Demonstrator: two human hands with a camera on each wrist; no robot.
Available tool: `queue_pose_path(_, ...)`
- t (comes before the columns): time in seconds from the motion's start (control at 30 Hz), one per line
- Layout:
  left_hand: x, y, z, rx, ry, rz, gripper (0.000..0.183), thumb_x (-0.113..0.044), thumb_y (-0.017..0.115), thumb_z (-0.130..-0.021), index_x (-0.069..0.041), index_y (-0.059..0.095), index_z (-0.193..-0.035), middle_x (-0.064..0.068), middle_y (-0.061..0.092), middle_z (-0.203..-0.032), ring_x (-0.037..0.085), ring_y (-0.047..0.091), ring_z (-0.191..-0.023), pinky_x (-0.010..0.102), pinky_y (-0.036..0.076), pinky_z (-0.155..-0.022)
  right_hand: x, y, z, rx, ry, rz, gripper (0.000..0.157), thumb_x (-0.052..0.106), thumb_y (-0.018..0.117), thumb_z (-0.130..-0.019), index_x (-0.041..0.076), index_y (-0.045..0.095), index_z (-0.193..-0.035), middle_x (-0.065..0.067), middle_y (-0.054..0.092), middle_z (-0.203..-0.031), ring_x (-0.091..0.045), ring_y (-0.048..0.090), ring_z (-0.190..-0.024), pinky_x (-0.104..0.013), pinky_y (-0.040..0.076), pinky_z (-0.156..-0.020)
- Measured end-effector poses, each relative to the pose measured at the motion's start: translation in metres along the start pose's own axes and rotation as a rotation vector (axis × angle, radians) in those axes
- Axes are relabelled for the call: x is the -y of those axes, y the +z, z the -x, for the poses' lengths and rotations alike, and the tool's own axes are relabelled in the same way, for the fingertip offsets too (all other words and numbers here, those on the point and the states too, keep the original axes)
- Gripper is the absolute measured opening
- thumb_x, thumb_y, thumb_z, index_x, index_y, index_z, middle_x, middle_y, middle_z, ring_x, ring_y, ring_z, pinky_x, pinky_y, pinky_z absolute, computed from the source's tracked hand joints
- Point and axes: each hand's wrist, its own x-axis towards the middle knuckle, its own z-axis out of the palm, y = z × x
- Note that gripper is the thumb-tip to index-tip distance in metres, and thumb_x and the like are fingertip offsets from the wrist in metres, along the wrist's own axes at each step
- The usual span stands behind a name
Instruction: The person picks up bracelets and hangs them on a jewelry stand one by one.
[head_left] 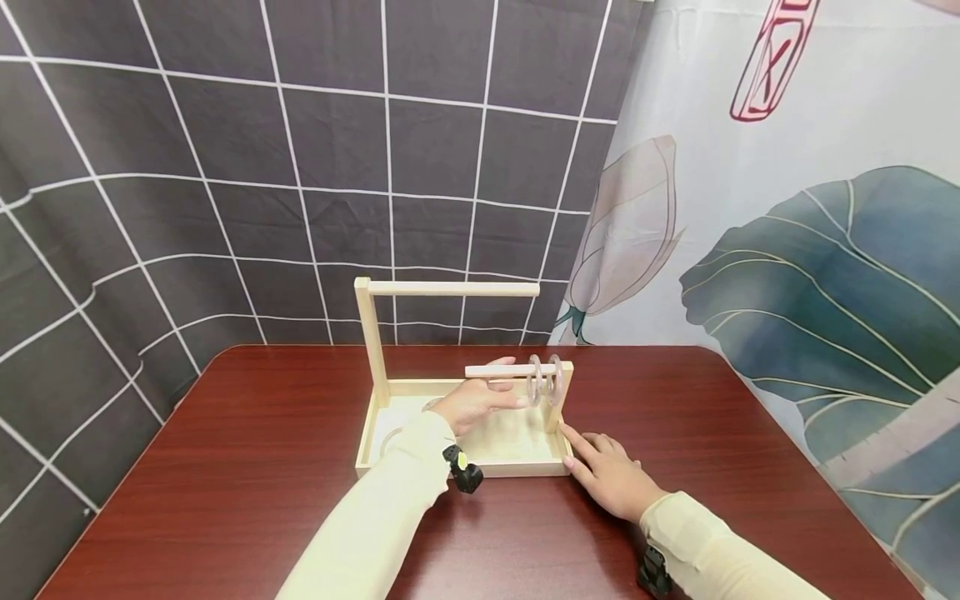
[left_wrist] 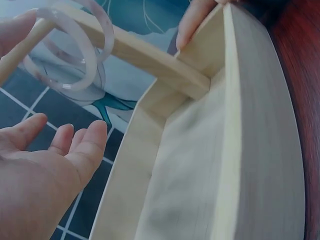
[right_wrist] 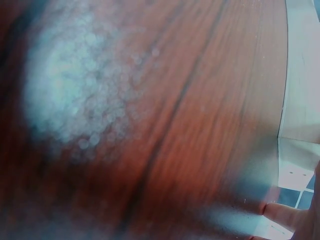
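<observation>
Sleeves (head_left: 375, 525) of cream cloth extend over the counter (head_left: 225, 467) from its near side, a small black device (head_left: 465, 472) on each wrist. The right hand (head_left: 609, 477) has its fingers straight and slightly apart, tips resting against the right end of a pale wooden tray (head_left: 517, 470). This tray sits around the middle of the counter's width, toward its far edge. A pale curved piece (head_left: 387, 436) lies at the tray's left, partly hidden by a sleeve. The left hand (head_left: 476, 404) reaches over the tray, fingers loosely spread; whether any finger touches a ring cannot be told. Just past those fingers, two translucent rings (left_wrist: 90, 59) hang side by side on a lower bar (head_left: 482, 372), beside the short post (head_left: 554, 417) that carries it. A tall post (head_left: 372, 342) rises at the tray's left end, with an upper bar (head_left: 453, 288) running rightward from its top. Beyond the counter's far edge hang a dark grey gridded sheet (head_left: 330, 217) and, right of it, a white sheet (head_left: 705, 183) with a lotus print.
</observation>
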Motion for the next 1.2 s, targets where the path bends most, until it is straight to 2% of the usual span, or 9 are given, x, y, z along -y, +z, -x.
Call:
queue_pose_path(0.27, 0.001, -0.010, 0.007, -0.063, 0.029, -0.062, 0.077, 0.005, 0.068, -0.076, -0.006, 0.038, -0.147, 0.021, 0.047, -0.141, 0.040, 0.040, -0.131, 0.045, 0.035, -0.108, -0.001, 0.001, 0.000, -0.004, -0.001, 0.001, 0.056, 0.053, 0.037, -0.099, 0.032, 0.032, -0.151, -0.012, 0.047, -0.137, -0.038, 0.038, -0.131, -0.080, 0.031, -0.084)
queue_pose_path(0.47, -0.001, -0.019, 0.009, -0.066, 0.020, -0.065, 0.078, 0.009, 0.068, -0.073, -0.001, 0.038, -0.145, 0.021, 0.044, -0.138, 0.041, 0.036, -0.129, 0.037, 0.037, -0.102, 0.000, 0.001, 0.000, -0.006, -0.002, 0.001, 0.056, 0.053, 0.037, -0.099, 0.031, 0.032, -0.151, -0.013, 0.047, -0.137, -0.039, 0.037, -0.131, -0.080, 0.031, -0.084)
queue_pose_path(0.77, -0.008, -0.040, 0.016, -0.047, 0.015, -0.325, 0.077, -0.006, 0.075, -0.075, -0.006, 0.041, -0.144, 0.020, 0.043, -0.144, 0.039, 0.041, -0.131, 0.049, 0.036, -0.107, 0.001, 0.000, 0.000, -0.005, 0.003, 0.002, 0.055, 0.052, 0.038, -0.100, 0.032, 0.033, -0.151, -0.012, 0.047, -0.137, -0.038, 0.037, -0.132, -0.080, 0.031, -0.085)
queue_pose_path(0.97, -0.010, -0.049, 0.020, -0.060, -0.025, -0.408, 0.079, -0.011, 0.078, -0.074, -0.010, 0.043, -0.144, 0.019, 0.041, -0.145, 0.037, 0.041, -0.132, 0.050, 0.036, -0.106, 0.001, -0.001, 0.000, -0.002, 0.004, -0.002, 0.056, 0.053, 0.038, -0.099, 0.032, 0.032, -0.151, -0.012, 0.046, -0.137, -0.038, 0.037, -0.132, -0.080, 0.030, -0.085)
queue_pose_path(1.2, -0.017, -0.053, 0.022, -0.067, -0.017, -0.547, 0.080, -0.013, 0.080, -0.073, -0.010, 0.043, -0.144, 0.019, 0.043, -0.138, 0.036, 0.045, -0.129, 0.047, 0.039, -0.105, 0.001, 0.001, 0.000, -0.003, 0.009, -0.004, 0.056, 0.052, 0.038, -0.099, 0.031, 0.033, -0.151, -0.013, 0.047, -0.137, -0.039, 0.037, -0.132, -0.080, 0.030, -0.085)
